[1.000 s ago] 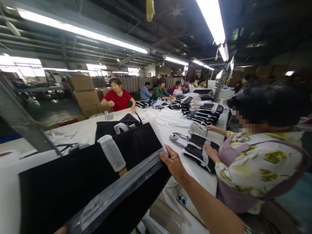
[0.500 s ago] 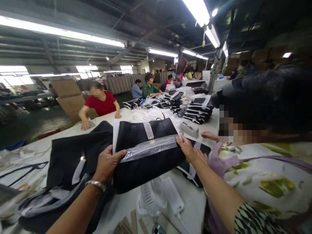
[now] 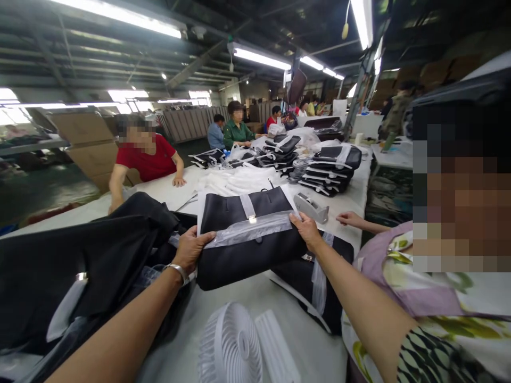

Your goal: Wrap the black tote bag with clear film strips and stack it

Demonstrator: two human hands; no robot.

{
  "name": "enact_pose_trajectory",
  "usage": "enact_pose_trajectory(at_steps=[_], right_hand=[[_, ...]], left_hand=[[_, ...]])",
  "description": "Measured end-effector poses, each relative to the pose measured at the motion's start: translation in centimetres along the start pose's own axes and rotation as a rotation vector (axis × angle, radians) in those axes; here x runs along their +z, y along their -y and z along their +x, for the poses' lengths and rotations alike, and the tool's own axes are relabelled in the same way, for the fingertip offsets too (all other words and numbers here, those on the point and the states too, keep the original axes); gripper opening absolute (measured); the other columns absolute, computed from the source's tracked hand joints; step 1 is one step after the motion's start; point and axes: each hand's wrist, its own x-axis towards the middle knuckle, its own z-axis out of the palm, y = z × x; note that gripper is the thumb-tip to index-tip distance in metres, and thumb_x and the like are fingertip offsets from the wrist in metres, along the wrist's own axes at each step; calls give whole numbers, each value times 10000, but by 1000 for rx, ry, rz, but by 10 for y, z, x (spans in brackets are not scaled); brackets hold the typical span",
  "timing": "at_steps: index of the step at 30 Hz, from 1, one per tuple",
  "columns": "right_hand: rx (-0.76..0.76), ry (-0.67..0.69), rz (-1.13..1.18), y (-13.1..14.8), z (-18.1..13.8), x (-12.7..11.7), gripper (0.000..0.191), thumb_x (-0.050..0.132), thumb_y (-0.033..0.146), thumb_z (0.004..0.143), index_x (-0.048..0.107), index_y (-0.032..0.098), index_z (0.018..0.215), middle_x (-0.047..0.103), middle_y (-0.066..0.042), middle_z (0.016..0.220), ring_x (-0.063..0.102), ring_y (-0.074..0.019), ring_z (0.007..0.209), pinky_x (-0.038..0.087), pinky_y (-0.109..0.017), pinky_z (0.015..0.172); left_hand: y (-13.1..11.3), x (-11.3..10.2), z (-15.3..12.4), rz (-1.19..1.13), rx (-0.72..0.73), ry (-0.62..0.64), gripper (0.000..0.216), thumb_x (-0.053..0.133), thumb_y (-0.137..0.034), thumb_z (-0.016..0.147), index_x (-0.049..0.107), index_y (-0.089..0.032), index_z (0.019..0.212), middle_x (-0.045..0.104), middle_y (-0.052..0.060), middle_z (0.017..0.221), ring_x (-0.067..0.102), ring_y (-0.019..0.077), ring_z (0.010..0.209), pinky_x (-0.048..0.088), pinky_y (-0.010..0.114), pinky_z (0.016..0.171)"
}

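Between my two hands a black bag (image 3: 247, 260) is held up tilted over the table, a band of clear plastic film (image 3: 251, 230) across its front and a wrapped strap (image 3: 246, 205) above that. My left hand (image 3: 192, 249), with a bracelet at the wrist, grips its left edge, thumb on the front. At the opposite edge my right hand (image 3: 306, 230) pinches the end of the film band. Under my right forearm lies another black bag (image 3: 289, 284) with a wrapped strip. More black material (image 3: 107, 244) with a wrapped strap is heaped at left.
A white fan (image 3: 229, 346) and a white power strip (image 3: 277, 346) occupy the near table. Beyond the held bag are a tape dispenser (image 3: 311, 206) and stacked black bags (image 3: 329, 167). A co-worker in floral clothing (image 3: 399, 276) is close at right; another in red (image 3: 149, 157) leans over the far-left side.
The view has shifted, and the held bag appears slightly higher and more to the right. More of the bag beneath my right arm shows. The nearby co-worker's head has turned toward me.
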Motion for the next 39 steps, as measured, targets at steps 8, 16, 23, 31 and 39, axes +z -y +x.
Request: enact_pose_trajectory(at_steps=[8,16,23,31,39], right_hand=[[31,106,-229,-43,49,11,545,558,589,789,660,163,1113,697,-81,1063,625,-242,989,472,-361,911],[218,280,-637,-114,57,27,491,653,470,765,663,103,1091,667,-193,1088,603,-329,1052,430,-435,946],[-40,153,-960,-106,28,46,644,550,405,858,402,130,1422,394,-226,1443,376,-407,1280,289,-554,1022],[-870,466,-1152,-76,-7,97,266,477,127,895,650,182,1089,649,-96,1040,485,-255,951,319,-395,851],[-918,480,-1177,-100,-8,94,232,459,122,928,667,162,834,630,-81,808,466,-230,811,296,-381,786]], left_hand=[[81,10,48,-121,-100,-34,560,888,-315,423,612,-139,878,674,9,699,602,133,571,495,243,557],[166,15,65,-42,-250,-87,512,864,-277,418,622,-121,841,683,60,717,615,170,598,505,287,579],[190,15,59,84,-225,-146,466,846,-312,531,646,-135,913,701,73,818,635,181,691,496,287,658],[195,15,59,119,-167,-154,453,812,-331,582,643,-127,949,698,82,822,642,201,710,506,319,679],[197,19,53,150,-115,-181,440,770,-344,630,631,-126,986,704,93,880,650,201,743,518,299,683]])
